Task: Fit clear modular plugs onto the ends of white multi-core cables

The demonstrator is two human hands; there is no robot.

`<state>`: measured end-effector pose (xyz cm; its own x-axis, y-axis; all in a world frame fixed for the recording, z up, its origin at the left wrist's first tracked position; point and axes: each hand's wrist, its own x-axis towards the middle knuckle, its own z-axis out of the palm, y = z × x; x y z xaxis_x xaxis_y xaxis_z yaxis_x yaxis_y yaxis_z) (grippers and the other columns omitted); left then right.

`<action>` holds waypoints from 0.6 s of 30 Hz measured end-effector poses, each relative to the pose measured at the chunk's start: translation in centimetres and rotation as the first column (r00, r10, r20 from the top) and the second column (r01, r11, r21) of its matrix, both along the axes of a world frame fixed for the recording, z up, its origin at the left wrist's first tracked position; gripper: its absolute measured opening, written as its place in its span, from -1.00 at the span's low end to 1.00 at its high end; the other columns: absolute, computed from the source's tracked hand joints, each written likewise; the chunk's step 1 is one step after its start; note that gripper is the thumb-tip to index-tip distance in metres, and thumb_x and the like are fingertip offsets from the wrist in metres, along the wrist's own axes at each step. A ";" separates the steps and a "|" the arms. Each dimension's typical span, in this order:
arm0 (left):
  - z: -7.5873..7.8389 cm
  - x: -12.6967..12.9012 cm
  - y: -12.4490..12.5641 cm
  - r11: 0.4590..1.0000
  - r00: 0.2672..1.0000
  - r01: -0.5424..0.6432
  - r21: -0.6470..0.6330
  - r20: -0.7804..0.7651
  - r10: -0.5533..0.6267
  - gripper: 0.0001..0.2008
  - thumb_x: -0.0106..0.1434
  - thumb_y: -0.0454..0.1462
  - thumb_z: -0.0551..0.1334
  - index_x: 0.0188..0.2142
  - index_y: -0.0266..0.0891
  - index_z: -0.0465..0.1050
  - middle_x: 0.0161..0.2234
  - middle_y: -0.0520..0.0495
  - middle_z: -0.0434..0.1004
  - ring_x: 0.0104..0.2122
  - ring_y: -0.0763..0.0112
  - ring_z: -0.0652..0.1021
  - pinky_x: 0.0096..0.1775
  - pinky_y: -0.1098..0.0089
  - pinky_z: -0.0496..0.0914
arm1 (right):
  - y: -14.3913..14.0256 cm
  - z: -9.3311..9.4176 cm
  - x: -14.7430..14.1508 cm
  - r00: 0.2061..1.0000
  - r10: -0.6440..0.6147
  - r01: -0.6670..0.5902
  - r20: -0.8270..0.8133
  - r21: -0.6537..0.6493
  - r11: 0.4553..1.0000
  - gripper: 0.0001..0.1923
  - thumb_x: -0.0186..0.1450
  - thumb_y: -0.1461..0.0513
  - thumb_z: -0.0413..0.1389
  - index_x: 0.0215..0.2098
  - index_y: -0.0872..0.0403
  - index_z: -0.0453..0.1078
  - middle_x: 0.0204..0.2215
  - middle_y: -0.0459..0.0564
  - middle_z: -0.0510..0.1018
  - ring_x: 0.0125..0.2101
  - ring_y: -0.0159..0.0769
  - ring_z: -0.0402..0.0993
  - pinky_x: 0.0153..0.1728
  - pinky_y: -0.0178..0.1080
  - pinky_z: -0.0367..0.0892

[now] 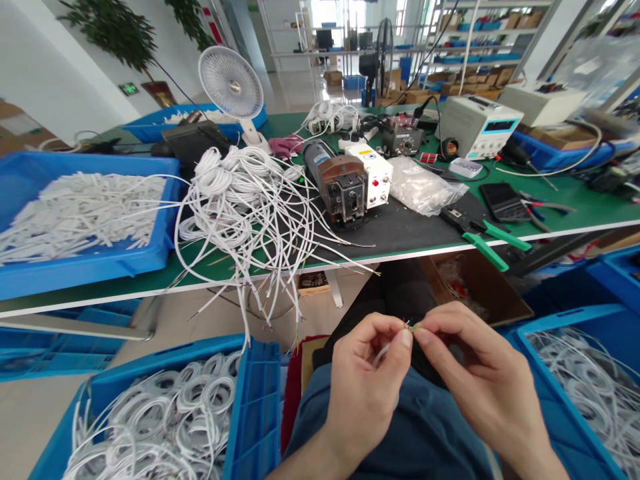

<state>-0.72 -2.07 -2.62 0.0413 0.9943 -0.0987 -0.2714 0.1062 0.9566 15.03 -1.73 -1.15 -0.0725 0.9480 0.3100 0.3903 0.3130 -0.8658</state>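
Over my lap, my left hand [367, 380] pinches the end of a thin white cable [383, 352], which loops down behind its fingers. My right hand [475, 370] meets it fingertip to fingertip and pinches the cable's stripped coloured wire tips [411, 326]. Both hands sit below the front edge of the green workbench [575, 207]. A tangled heap of white cables [240, 200] lies on the bench, with stripped ends hanging over the edge.
A brown crimping machine [340, 183] stands mid-bench beside a white box [375, 173]. Blue bins hold white sleeves [75, 213], coiled cables at lower left [165, 413] and lower right [595, 387]. Green-handled pliers [490, 243], a fan [231, 83] and a power supply [477, 123] also sit there.
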 end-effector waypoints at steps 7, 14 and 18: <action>0.2 -0.5 0.4 0.997 0.994 0.080 0.016 -0.076 -0.079 -0.80 0.46 -0.18 0.36 -0.23 -0.28 0.61 -0.34 -0.08 0.56 -0.34 0.38 0.48 -0.30 0.44 0.37 | 0.2 0.1 0.7 0.999 0.017 -0.020 -0.047 -0.063 0.998 -0.90 0.50 0.25 0.26 -0.20 -0.07 0.56 -0.26 -0.10 0.60 -0.30 -0.29 0.53 -0.30 -0.26 0.40; 0.3 -0.7 0.6 0.997 0.988 0.077 0.027 -0.139 -0.072 -0.81 0.44 -0.20 0.36 -0.28 -0.26 0.58 -0.38 -0.04 0.52 -0.38 0.40 0.43 -0.36 0.46 0.32 | 0.1 0.1 0.8 0.994 0.017 -0.037 -0.111 -0.172 0.984 -0.88 0.50 0.17 0.28 -0.24 -0.07 0.59 -0.32 -0.13 0.61 -0.35 -0.33 0.50 -0.34 -0.32 0.39; 0.2 -0.5 0.6 0.997 0.986 0.068 0.030 -0.152 -0.063 -0.83 0.44 -0.22 0.33 -0.29 -0.25 0.57 -0.40 -0.04 0.51 -0.39 0.40 0.42 -0.37 0.46 0.30 | 0.3 0.3 1.2 0.993 0.040 -0.064 -0.108 -0.225 0.972 -0.92 0.46 0.12 0.33 -0.18 -0.09 0.65 -0.27 -0.11 0.68 -0.30 -0.31 0.57 -0.32 -0.35 0.43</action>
